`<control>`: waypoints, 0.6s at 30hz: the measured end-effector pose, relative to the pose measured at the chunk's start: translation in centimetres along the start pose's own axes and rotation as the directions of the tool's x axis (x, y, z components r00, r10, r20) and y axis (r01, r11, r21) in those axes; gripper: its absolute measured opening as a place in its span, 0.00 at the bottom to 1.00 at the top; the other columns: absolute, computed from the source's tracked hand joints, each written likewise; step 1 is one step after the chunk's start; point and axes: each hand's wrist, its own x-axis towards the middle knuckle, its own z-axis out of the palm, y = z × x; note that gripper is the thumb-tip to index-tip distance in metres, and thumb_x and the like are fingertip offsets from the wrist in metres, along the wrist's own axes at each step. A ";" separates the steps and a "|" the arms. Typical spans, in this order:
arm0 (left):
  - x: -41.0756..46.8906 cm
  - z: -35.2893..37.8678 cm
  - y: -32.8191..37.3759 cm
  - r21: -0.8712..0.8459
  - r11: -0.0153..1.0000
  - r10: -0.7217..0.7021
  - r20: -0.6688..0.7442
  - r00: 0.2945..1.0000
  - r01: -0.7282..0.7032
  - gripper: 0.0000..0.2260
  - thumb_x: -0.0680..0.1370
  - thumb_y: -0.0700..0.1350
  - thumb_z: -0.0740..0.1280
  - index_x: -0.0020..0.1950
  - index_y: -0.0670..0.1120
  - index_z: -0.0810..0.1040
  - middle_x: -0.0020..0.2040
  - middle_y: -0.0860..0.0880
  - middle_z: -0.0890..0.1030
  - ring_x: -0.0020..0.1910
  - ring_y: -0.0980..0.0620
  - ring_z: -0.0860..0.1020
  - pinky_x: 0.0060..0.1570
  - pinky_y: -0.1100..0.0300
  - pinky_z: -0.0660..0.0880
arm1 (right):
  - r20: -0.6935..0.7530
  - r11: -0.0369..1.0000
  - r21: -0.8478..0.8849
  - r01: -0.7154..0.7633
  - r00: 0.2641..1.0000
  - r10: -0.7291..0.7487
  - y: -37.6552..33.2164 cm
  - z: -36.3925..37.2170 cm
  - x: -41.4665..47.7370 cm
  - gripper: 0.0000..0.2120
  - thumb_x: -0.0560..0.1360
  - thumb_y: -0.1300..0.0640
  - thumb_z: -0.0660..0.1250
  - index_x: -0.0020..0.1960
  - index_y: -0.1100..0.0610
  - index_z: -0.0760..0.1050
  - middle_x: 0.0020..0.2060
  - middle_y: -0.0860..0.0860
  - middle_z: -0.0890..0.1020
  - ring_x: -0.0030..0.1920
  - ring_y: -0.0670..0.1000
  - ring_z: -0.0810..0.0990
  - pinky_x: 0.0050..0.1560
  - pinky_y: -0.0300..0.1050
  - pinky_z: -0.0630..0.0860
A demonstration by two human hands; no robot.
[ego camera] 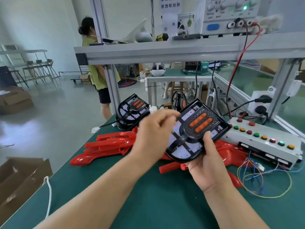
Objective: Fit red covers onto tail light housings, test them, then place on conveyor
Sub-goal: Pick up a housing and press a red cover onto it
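The right hand (208, 167) is closed round the lower end of a black tail light housing (198, 129); the housing is cradled from beneath with the thumb (208, 138) laid on its top face. The housing is held tilted above the bench (148, 204), uncovered, with two orange strips in its middle and small red dots seen on the pale panels. The left hand (153, 138) is motion-blurred, fingers (166, 116) curled in at the housing's upper left edge; whether anything is pinched or touched cannot be told. Just below and behind both hands a loose pile of red covers (112, 142) is spread on the green bench, some hidden under the held housing. Further back on the left, a second housing (132, 109) is seen on top of other black parts, orange strips showing, a white connector (152, 109) just beside it. A second white connector (95, 129) on a black cable is lying near the bench's edge. To the right, a grey button box (264, 138) with red, green and amber buttons is set on the bench, thin coloured wires (257, 179) looped in front of it. On the shelf (165, 48) above, a power supply (231, 15) with a green lamp on is placed; red and black leads (237, 62) are hung down from it. A cardboard box (21, 177) is seen off the bench at lower left. A person (99, 75) in a green top is standing on the floor behind.
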 end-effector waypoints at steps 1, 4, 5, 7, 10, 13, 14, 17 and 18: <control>0.6 -0.8 -0.6 0.008 1.000 0.006 -0.107 0.994 -0.005 0.09 0.77 0.46 0.65 0.46 0.58 0.83 0.39 0.61 0.82 0.39 0.62 0.78 0.44 0.64 0.76 | -0.020 1.000 0.021 0.005 1.000 -0.004 -0.2 -0.2 0.1 0.23 0.76 0.44 0.61 0.64 0.57 0.80 0.60 0.54 0.83 0.61 0.52 0.82 0.57 0.50 0.81; 2.0 -2.9 -2.4 -0.048 0.985 -0.170 -0.273 0.947 0.163 0.09 0.78 0.49 0.63 0.44 0.55 0.83 0.35 0.60 0.81 0.34 0.63 0.76 0.38 0.64 0.75 | -0.011 0.999 0.025 -0.019 1.000 0.020 -0.6 -0.5 0.4 0.24 0.79 0.43 0.59 0.68 0.56 0.77 0.64 0.54 0.81 0.65 0.55 0.79 0.68 0.56 0.72; 2.2 -3.3 -3.1 -0.105 0.964 -0.264 -0.287 0.921 0.244 0.10 0.79 0.47 0.62 0.43 0.53 0.83 0.33 0.57 0.80 0.32 0.61 0.75 0.35 0.63 0.74 | 0.001 1.000 0.011 -0.021 1.000 0.021 -0.6 -0.7 0.5 0.25 0.80 0.43 0.57 0.69 0.56 0.76 0.65 0.54 0.80 0.66 0.55 0.78 0.70 0.56 0.69; 2.5 -3.7 -4.3 -0.200 0.904 -0.420 -0.260 0.869 0.377 0.11 0.81 0.44 0.61 0.43 0.46 0.81 0.32 0.52 0.76 0.30 0.57 0.72 0.30 0.64 0.71 | 0.019 0.999 -0.020 -0.030 0.999 0.030 -0.8 -0.8 0.6 0.26 0.81 0.40 0.55 0.70 0.56 0.75 0.65 0.54 0.80 0.66 0.55 0.78 0.70 0.57 0.68; 2.5 -3.3 -5.0 -0.278 0.794 -0.590 -0.143 0.795 0.540 0.11 0.82 0.46 0.59 0.47 0.43 0.77 0.34 0.49 0.71 0.29 0.56 0.68 0.27 0.64 0.66 | 0.062 0.996 -0.060 -0.063 0.996 0.066 -1.1 -0.9 0.6 0.27 0.81 0.38 0.55 0.65 0.55 0.80 0.63 0.56 0.81 0.64 0.57 0.80 0.65 0.58 0.75; 2.5 -2.6 -5.2 -0.286 0.714 -0.671 -0.016 0.742 0.639 0.13 0.83 0.53 0.59 0.51 0.46 0.76 0.42 0.47 0.74 0.37 0.53 0.72 0.36 0.60 0.71 | 0.098 0.990 -0.089 -0.106 0.989 0.114 -1.5 -1.0 0.3 0.26 0.80 0.38 0.57 0.61 0.55 0.82 0.61 0.58 0.82 0.61 0.58 0.82 0.52 0.54 0.82; 2.7 -2.4 -5.3 -0.267 0.698 -0.685 0.024 0.729 0.665 0.16 0.82 0.56 0.59 0.56 0.45 0.76 0.47 0.46 0.77 0.43 0.51 0.76 0.41 0.57 0.74 | 0.111 0.986 -0.109 -0.123 0.985 0.135 -1.6 -1.0 0.2 0.27 0.80 0.38 0.57 0.61 0.56 0.82 0.61 0.59 0.82 0.61 0.59 0.82 0.51 0.54 0.82; 4.1 -1.6 -5.0 -0.257 0.638 -0.710 0.167 0.684 0.726 0.30 0.79 0.66 0.60 0.69 0.44 0.71 0.61 0.44 0.77 0.61 0.43 0.78 0.60 0.46 0.76 | 0.131 0.966 -0.208 -0.152 0.975 0.182 -1.3 -1.1 -0.1 0.27 0.80 0.38 0.57 0.65 0.57 0.79 0.63 0.60 0.80 0.63 0.60 0.80 0.57 0.57 0.80; 4.7 -1.3 -4.8 -0.265 0.620 -0.712 0.206 0.671 0.739 0.32 0.77 0.68 0.61 0.70 0.45 0.71 0.63 0.43 0.78 0.62 0.42 0.78 0.62 0.43 0.75 | 0.136 0.956 -0.244 -0.164 0.970 0.201 -1.1 -1.1 -0.2 0.28 0.80 0.38 0.57 0.66 0.57 0.79 0.63 0.60 0.80 0.64 0.60 0.80 0.58 0.57 0.79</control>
